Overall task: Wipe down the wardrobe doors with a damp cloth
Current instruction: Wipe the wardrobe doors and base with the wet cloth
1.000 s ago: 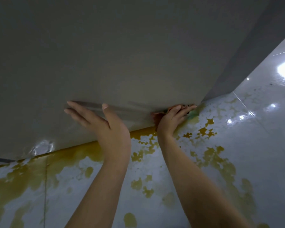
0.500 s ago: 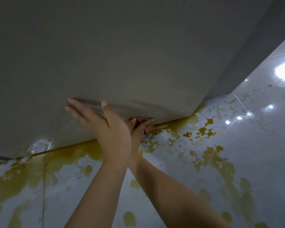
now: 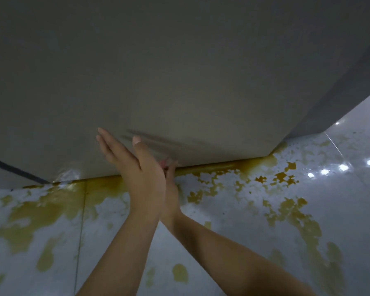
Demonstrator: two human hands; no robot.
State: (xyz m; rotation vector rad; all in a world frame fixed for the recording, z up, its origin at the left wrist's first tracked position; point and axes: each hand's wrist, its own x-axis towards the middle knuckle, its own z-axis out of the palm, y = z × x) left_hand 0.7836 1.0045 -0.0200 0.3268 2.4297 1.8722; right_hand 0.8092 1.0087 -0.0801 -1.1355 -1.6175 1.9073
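Pressed flat with straight fingers, the left hand (image 3: 141,174) braces against the grey wardrobe door (image 3: 179,82) near its bottom edge. Behind it the right hand (image 3: 171,189) is mostly hidden; a pink scrap, probably the cloth (image 3: 163,163), shows at its fingertips, though its hold cannot be made out. Both work low on the door, just above the yellow-stained floor (image 3: 265,221).

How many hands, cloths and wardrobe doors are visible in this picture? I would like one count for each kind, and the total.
Hands: 2, left hand and right hand
Cloths: 1, reddish cloth, mostly hidden behind the hands
Wardrobe doors: 1, grey door
Total: 4
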